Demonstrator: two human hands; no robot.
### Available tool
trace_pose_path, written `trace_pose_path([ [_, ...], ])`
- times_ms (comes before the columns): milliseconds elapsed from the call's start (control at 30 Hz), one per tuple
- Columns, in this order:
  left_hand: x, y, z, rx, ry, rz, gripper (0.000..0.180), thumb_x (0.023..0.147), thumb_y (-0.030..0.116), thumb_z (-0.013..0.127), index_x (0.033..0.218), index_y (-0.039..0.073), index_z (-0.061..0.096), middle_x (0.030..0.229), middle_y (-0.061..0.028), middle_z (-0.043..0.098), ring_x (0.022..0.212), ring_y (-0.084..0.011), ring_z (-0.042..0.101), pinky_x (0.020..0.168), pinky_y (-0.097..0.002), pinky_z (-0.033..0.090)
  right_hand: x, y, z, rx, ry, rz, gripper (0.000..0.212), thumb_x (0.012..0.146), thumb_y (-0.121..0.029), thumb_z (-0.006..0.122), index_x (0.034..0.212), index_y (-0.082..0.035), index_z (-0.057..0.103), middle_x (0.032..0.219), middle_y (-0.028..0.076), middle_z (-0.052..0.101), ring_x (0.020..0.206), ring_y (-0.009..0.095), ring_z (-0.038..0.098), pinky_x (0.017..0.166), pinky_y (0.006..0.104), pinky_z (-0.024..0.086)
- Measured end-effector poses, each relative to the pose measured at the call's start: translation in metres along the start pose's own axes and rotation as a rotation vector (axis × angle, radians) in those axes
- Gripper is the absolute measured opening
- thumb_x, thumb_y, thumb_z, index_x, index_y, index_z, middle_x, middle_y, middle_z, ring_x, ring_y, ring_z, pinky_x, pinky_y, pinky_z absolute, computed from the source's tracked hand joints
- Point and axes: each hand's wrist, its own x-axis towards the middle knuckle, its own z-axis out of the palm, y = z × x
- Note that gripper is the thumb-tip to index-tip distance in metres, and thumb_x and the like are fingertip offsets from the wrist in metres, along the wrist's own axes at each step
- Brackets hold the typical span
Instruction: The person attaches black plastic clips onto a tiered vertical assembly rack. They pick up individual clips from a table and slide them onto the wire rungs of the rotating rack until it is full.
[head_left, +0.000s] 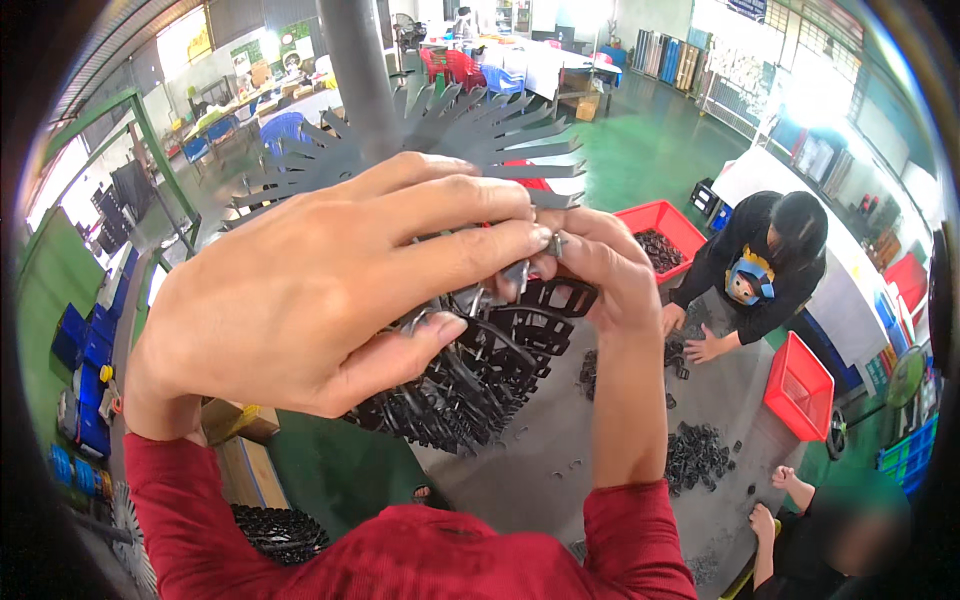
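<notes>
Both my hands are raised in front of me beside a grey disc (450,135) with many flat prongs round its rim. My left hand (290,275) reaches across from the left, its fingertips bent against my right fingers and its thumb held lower. A small dark piece (557,243) with a metallic glint is pinched at my right hand (605,255), where the fingertips meet. Exactly what each finger grips is partly hidden. Behind and below my hands hang many black plastic parts (480,370) with square openings, close to my left thumb.
A grey post (355,70) rises through the disc. On the grey table (540,490) lie piles of black parts (700,455). One red bin (668,225) holds dark parts; another red bin (800,385) stands nearer. Two co-workers (765,265) are at the table's right side.
</notes>
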Motion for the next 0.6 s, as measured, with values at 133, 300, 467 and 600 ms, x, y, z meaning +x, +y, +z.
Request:
trace_pose_path([
  [133, 0.000, 0.002, -0.003, -0.012, -0.009, 0.031, 0.054, 0.072, 0.010, 0.056, 0.125, -0.001, 0.051, 0.123, -0.0195, 0.051, 0.113, -0.0392, 0.049, 0.098, -0.0463, 0.040, 0.017, 0.018, -0.018, 0.151, -0.296, -0.014, 0.036, 0.094, -0.031, 0.047, 0.085, 0.002, 0.057, 0.080, 0.008, 0.058, 0.082, 0.018, 0.057, 0.071, 0.0276, 0.042],
  [300, 0.000, -0.002, -0.002, -0.012, -0.024, 0.015, 0.055, 0.072, 0.010, 0.056, 0.125, -0.001, 0.050, 0.122, -0.0198, 0.051, 0.114, -0.0390, 0.049, 0.099, -0.0467, 0.038, 0.016, 0.028, -0.006, 0.319, -0.340, -0.117, 0.033, 0.097, -0.027, 0.044, 0.081, 0.000, 0.056, 0.078, 0.004, 0.055, 0.077, 0.015, 0.051, 0.070, 0.0274, 0.039],
  [467, 0.000, 0.000, -0.003, -0.029, -0.028, -0.006, 0.055, 0.072, 0.009, 0.055, 0.125, -0.002, 0.050, 0.122, -0.0204, 0.051, 0.114, -0.0389, 0.049, 0.100, -0.0465, 0.038, -0.002, 0.022, 0.017, 0.284, -0.058, -0.070, 0.028, 0.095, -0.028, 0.051, 0.084, -0.003, 0.057, 0.078, 0.001, 0.055, 0.073, 0.009, 0.049, 0.066, 0.0234, 0.039],
  [600, 0.001, -0.002, -0.003, -0.015, -0.030, 0.002, 0.055, 0.071, 0.008, 0.055, 0.125, -0.003, 0.049, 0.122, -0.0209, 0.050, 0.115, -0.0393, 0.048, 0.100, -0.0467, 0.037, -0.005, 0.021, 0.024, 0.206, 0.187, -0.169, 0.025, 0.095, -0.023, 0.052, 0.085, -0.001, 0.059, 0.077, 0.001, 0.055, 0.070, 0.007, 0.049, 0.062, 0.0215, 0.039],
])
